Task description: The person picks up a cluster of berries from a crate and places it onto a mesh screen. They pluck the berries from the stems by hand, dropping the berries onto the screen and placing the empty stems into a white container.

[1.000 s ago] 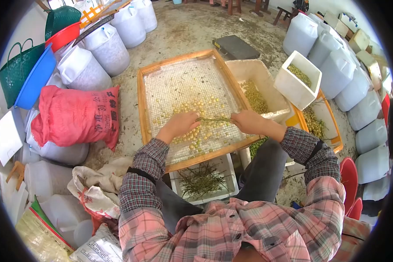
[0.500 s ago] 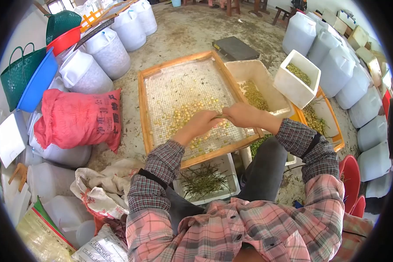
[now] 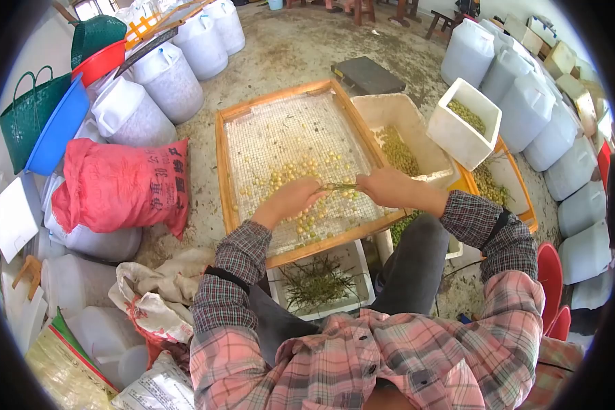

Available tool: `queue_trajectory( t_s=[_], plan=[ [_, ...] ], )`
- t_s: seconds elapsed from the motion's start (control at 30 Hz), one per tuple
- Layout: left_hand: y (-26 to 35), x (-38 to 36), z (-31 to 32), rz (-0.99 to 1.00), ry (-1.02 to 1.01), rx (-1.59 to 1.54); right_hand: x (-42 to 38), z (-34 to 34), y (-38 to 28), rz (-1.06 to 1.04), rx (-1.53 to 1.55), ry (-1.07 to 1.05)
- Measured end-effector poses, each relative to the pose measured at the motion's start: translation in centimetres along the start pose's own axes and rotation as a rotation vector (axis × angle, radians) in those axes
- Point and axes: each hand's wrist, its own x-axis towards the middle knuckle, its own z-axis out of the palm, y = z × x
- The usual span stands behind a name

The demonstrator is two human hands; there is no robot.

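Both hands are above a wood-framed mesh screen (image 3: 273,137) scattered with small round yellow-green fruits (image 3: 290,175). A thin bunch of green-brown stems (image 3: 338,186) stretches between them. My left hand (image 3: 295,199) is closed on one end of the stems. My right hand (image 3: 389,187) grips the other end, close to the screen's right rail. Under the near edge of the screen, between my legs, a white box (image 3: 363,277) holds a heap of bare twigs (image 3: 318,281).
At right stand a foam box (image 3: 406,113) of fruits, a smaller white box (image 3: 458,133) and an orange crate (image 3: 526,219). A red sack (image 3: 126,184) lies left. White jugs (image 3: 167,78) line both sides. A dark flat case (image 3: 369,75) lies beyond the screen.
My hands have moved apart, left hand to the left and right hand to the right. More of the stems shows between them.
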Motion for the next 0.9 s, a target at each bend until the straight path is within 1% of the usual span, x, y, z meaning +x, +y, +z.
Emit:
queue_trajectory(
  t_s=[0.1,0.2,0.3,0.5,0.6,0.67,0.7,0.73,0.77,0.83,0.9],
  plan=[
    [-1.0,-0.4,0.1,0.086,0.062,0.013,-0.6,0.2,0.4,-0.015,0.019,0.006],
    [-1.7,-0.2,0.2,0.067,0.036,0.072,-0.8,1.0,0.7,-0.019,0.012,0.049],
    [-2.0,-0.4,-0.1,0.078,0.047,0.038,-1.6,1.7,1.1,-0.061,-0.007,0.11],
    [-2.7,-0.6,0.4,0.022,0.048,0.207,-3.1,1.9,1.6,0.068,-0.017,0.078],
    [-4.0,-1.9,-0.2,-0.19,-0.073,0.258,-4.7,3.2,4.4,0.058,0.006,0.164],
    [-1.9,-1.3,-2.7,-0.241,-0.051,0.179,-4.8,2.1,4.4,0.125,-0.001,0.163],
    [-0.8,-1.8,-2.7,-0.272,-0.061,0.128,-5.1,2.4,3.9,0.16,0.013,0.145],
    [-0.7,-1.7,-2.4,-0.252,0.037,0.139,-4.8,2.2,3.7,0.11,0.014,0.176],
    [-0.7,-1.6,-2.1,-0.23,0.137,0.15,-4.6,1.8,3.5,0.106,0.005,0.165],
    [-0.5,-0.7,-1.9,-0.128,0.253,0.162,-4.2,0.8,2.9,0.098,-0.012,0.144],
    [-0.4,0.5,-1.8,0.021,0.284,0.159,-3.6,0.6,2.2,0.068,0.02,0.151]
  ],
)
